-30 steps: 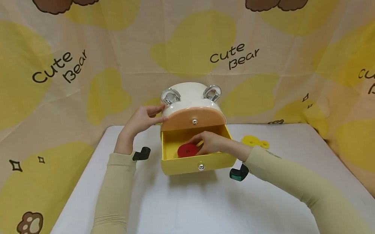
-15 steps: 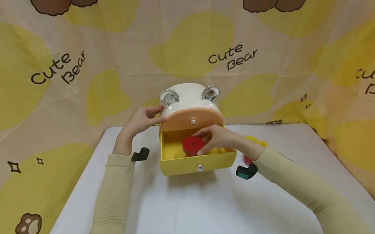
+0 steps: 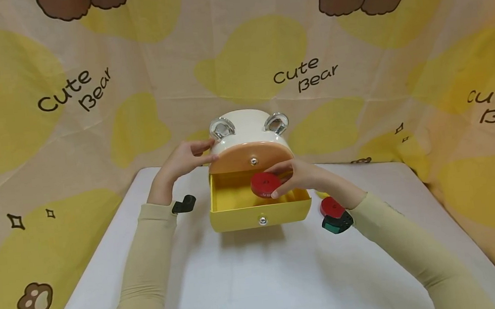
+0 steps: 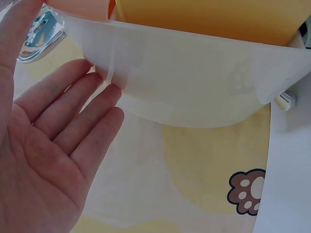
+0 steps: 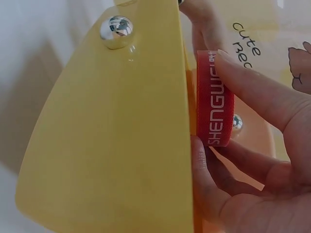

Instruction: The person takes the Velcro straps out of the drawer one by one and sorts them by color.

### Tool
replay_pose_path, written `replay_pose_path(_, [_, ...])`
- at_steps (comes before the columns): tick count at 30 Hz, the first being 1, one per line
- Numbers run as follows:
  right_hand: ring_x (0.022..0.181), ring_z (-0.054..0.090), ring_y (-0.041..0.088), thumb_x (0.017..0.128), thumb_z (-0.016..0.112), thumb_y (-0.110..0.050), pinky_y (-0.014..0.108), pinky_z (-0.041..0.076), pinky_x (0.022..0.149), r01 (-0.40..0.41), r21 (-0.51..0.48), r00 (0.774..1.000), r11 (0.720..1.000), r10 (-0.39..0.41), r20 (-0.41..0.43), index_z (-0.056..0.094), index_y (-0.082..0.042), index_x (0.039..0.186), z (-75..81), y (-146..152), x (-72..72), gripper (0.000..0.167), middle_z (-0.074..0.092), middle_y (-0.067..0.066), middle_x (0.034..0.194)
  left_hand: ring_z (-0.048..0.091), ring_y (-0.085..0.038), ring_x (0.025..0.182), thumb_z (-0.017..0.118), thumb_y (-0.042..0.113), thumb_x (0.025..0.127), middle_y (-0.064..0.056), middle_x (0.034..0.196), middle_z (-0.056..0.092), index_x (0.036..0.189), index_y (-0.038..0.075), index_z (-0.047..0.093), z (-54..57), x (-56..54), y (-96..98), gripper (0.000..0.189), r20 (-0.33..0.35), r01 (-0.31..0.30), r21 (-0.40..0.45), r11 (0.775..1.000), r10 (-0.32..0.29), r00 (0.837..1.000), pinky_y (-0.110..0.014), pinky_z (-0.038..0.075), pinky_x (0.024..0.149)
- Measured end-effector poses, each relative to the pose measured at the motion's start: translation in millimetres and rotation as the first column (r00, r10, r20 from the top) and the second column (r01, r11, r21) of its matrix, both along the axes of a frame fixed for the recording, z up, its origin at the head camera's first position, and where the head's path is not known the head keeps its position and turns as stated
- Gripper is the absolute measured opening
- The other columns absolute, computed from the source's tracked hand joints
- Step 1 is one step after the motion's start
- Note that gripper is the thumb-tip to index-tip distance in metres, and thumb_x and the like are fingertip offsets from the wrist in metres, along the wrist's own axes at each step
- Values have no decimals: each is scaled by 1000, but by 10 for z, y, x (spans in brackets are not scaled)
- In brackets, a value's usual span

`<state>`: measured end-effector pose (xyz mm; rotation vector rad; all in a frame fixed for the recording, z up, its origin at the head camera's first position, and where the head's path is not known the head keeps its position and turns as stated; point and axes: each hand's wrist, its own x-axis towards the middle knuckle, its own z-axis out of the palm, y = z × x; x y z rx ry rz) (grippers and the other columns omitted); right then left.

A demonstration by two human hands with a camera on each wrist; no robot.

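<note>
on the white table (image 3: 251, 283) stands an open yellow drawer (image 3: 238, 220). just right of it lies a red disc (image 3: 331, 206), partly hidden by the wrist camera (image 3: 338, 222). above the drawer's inside, the right hand (image 3: 300, 175) pinches a red roll (image 3: 265, 184) between thumb and fingers. farther back, the left hand (image 3: 186, 157), fingers nearly straight and holding nothing, is at the white box's (image 3: 244, 125) side. patterned cloth (image 3: 175, 57) hangs behind.

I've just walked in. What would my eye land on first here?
Probably the bright red roll, pinched in the right hand over the open yellow drawer, mid-picture. The drawer's cabinet is next, its top bearing two shiny ear-like loops. Behind it hangs a backdrop lettered "Cute Bear".
</note>
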<state>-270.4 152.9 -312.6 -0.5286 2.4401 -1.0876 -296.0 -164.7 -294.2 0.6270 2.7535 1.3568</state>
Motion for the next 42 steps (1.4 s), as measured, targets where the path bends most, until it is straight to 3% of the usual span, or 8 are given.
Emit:
replay_pose_path(12, [111,59,25,73,82,-27,41,48,97,21,-25,1000,999,-21,-4,58,-19,130,124,244,104,63,59,5,128,45,-35,131,73,29,84,-14,141,49,139,6,47,-19,-20,0,65,23,-6,0,1000,6,1000,-50,39,106])
replay_pose_path(17, [114,57,28,74,82,-26,44,48,98,30,-54,999,998,-29,28,56,-18,131,137,357,140,64,57,6,131,45,-37,130,72,30,85,-12,142,48,140,8,47,-35,-39,-3,64,37,-8,-4,1000,8,999,-48,39,106])
replay_pose_path(24, [116,54,30,74,82,-24,40,53,92,20,-83,1000,996,-19,6,54,-15,133,113,540,174,66,53,10,134,44,-36,131,70,27,86,-12,142,48,140,6,46,-30,-25,-17,62,48,-2,14,1000,2,999,-46,39,107])
replay_pose_path(27, [116,55,31,72,83,-26,38,55,87,47,-75,999,996,-47,-1,53,-16,135,94,639,191,70,52,11,135,44,-37,131,70,27,87,-12,143,47,140,5,46,-52,-58,-28,63,45,-2,7,1000,1,999,-47,38,108])
replay_pose_path(34, [123,49,34,71,83,-36,40,55,88,134,-17,991,991,-134,25,48,-16,140,49,894,227,80,48,11,140,45,-33,131,72,38,83,-5,143,48,140,14,47,-259,-295,-110,67,40,-14,16,1000,13,999,-47,37,109])
replay_pose_path(42, [130,38,37,73,80,-39,56,44,99,185,22,983,982,-186,14,45,-15,142,-38,1170,251,80,44,14,142,48,-29,130,74,49,77,-1,142,50,139,19,50,-306,-339,-131,72,21,-13,18,1000,13,1000,-45,39,108])
